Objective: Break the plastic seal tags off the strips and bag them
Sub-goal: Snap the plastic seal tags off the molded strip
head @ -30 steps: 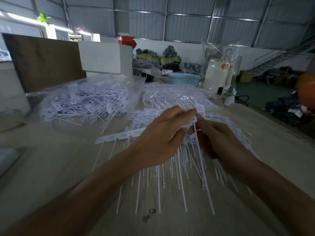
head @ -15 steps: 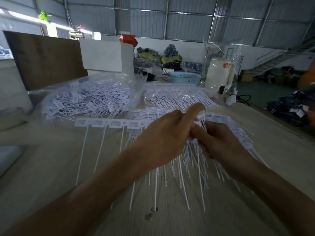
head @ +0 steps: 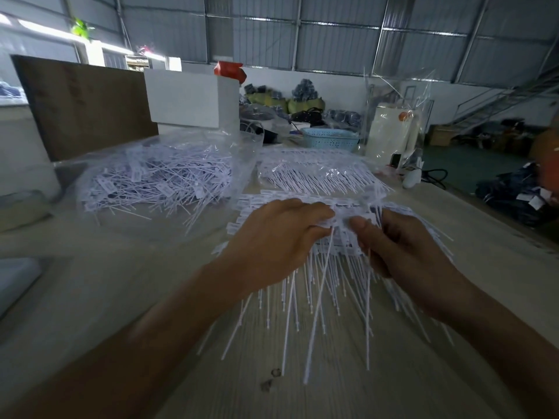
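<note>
**White plastic seal tags, both hands pinching one strip**

Head view: thin white plastic strip (head: 341,220), flat tag heads in a row with long stiff tails hanging down, held above the pale wood-grain table (head: 348,388). Left hand (head: 272,240) and right hand (head: 402,243) pinch its top edge, thumbs close together. More strips (head: 326,176) lie piled beyond the hands. Crinkly clear bag (head: 157,179) of loose tags sits far-left of the left hand; blue perforated basket (head: 329,140) behind.

1. Hands: 2, left hand (head: 273,237) and right hand (head: 402,246).
2. Clear bag of loose tags (head: 157,182): 1.
3. Seal tags: too many to count.
4. Strip piles: 2, near pile (head: 332,285) and far pile (head: 320,173).
5. Blue basket (head: 329,140): 1.
6. White box (head: 189,98): 1.
</note>
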A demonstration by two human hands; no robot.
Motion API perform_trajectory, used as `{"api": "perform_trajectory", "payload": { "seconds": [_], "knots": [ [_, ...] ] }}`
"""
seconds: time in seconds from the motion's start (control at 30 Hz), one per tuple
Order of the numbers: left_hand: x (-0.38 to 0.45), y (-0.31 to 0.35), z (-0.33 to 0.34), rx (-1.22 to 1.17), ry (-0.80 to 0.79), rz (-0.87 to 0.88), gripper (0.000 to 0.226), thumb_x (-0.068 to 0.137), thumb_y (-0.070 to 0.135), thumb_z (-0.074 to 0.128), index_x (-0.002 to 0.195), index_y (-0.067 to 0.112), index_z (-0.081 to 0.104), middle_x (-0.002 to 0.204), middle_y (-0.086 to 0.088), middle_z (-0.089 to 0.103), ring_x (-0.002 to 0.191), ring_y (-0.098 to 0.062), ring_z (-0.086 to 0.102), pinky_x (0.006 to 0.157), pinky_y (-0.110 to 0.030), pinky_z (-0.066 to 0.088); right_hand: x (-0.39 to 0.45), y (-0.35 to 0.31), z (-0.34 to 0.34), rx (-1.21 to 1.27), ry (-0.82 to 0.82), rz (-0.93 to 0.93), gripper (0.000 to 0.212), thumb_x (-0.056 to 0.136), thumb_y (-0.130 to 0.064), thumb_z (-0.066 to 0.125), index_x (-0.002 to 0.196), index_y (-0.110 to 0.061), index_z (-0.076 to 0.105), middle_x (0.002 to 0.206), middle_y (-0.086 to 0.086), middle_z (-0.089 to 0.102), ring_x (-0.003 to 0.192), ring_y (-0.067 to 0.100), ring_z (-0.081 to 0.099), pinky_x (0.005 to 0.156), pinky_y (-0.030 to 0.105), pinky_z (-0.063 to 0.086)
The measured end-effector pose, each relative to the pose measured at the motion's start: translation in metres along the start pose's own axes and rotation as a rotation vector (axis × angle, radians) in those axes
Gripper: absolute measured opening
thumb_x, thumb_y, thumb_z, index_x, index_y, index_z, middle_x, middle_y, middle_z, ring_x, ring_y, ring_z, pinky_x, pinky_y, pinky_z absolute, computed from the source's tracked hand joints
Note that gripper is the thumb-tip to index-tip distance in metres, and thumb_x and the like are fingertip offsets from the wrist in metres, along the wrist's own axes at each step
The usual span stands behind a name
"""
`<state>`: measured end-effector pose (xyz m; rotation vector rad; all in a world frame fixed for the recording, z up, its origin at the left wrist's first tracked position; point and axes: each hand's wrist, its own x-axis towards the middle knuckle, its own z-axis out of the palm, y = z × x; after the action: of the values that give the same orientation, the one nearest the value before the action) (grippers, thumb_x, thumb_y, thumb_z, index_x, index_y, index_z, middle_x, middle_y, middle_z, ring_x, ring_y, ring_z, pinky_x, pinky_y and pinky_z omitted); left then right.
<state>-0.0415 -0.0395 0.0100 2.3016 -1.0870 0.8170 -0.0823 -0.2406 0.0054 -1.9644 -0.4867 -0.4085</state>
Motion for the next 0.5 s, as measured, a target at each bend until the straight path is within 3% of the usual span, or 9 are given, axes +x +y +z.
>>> {"api": "perform_trajectory", "payload": {
  "seconds": [0.07, 0.13, 0.27, 0.33, 0.43, 0.5],
  "knots": [
    [0.0003, -0.0031, -0.0009, -0.144, -0.047, 0.000, 0.022, 0.099, 0.021, 0.057, 0.102, 0.007, 0.072, 0.082, -0.006, 0.072, 0.070, -0.016, 0.064, 0.067, -0.031, 0.047, 0.0010, 0.0026, -0.0030, -0.308, 0.036, -0.212, 0.031, 0.095, -0.033, 0.054, 0.067, -0.031, 0.042, 0.056, -0.013, 0.044, 0.048, 0.004, 0.040, 0.051, 0.012, 0.030],
    [-0.0008, -0.0046, -0.0025, -0.290, -0.087, -0.018, 0.019, 0.097, 0.017, 0.061, 0.094, 0.004, 0.075, 0.074, -0.005, 0.071, 0.058, -0.003, 0.062, 0.056, -0.018, 0.045, 0.0003, 0.0036, -0.0038, -0.460, 0.051, -0.318, 0.032, 0.095, -0.028, 0.055, 0.071, -0.038, 0.036, 0.059, -0.017, 0.044, 0.049, 0.001, 0.041, 0.052, 0.010, 0.029],
    [-0.0007, -0.0033, -0.0048, -0.293, -0.054, -0.009, 0.019, 0.097, 0.015, 0.062, 0.110, 0.011, 0.074, 0.087, 0.004, 0.074, 0.068, -0.004, 0.064, 0.065, -0.024, 0.049, 0.0000, 0.0028, -0.0015, -0.161, 0.026, -0.109, 0.038, 0.093, -0.043, 0.052, 0.058, -0.026, 0.048, 0.052, -0.010, 0.039, 0.046, 0.003, 0.039, 0.050, 0.012, 0.031],
    [-0.0009, 0.0001, -0.0067, -0.236, -0.039, 0.044, 0.021, 0.098, 0.014, 0.058, 0.116, 0.013, 0.071, 0.087, 0.006, 0.070, 0.073, -0.007, 0.062, 0.070, -0.029, 0.049, -0.0023, -0.0001, 0.0001, -0.026, -0.037, 0.012, 0.042, 0.092, -0.047, 0.050, 0.055, -0.028, 0.050, 0.054, -0.004, 0.036, 0.047, 0.006, 0.033, 0.049, 0.016, 0.030],
    [-0.0035, 0.0024, -0.0097, -0.040, -0.073, 0.113, 0.030, 0.102, 0.019, 0.050, 0.127, 0.016, 0.066, 0.084, 0.003, 0.061, 0.075, -0.013, 0.056, 0.069, -0.034, 0.048, -0.0036, -0.0037, 0.0002, 0.001, -0.174, 0.092, 0.041, 0.093, -0.049, 0.048, 0.058, -0.030, 0.055, 0.058, 0.006, 0.034, 0.048, 0.013, 0.031, 0.048, 0.017, 0.029],
    [-0.0041, 0.0026, -0.0096, 0.129, -0.105, 0.163, 0.037, 0.100, 0.018, 0.047, 0.133, 0.015, 0.062, 0.092, -0.005, 0.065, 0.081, -0.023, 0.061, 0.071, -0.037, 0.049, -0.0021, -0.0035, -0.0025, -0.039, -0.169, 0.115, 0.045, 0.091, -0.052, 0.047, 0.063, -0.017, 0.050, 0.056, 0.000, 0.036, 0.046, 0.009, 0.033, 0.047, 0.015, 0.032]
  ]
}}
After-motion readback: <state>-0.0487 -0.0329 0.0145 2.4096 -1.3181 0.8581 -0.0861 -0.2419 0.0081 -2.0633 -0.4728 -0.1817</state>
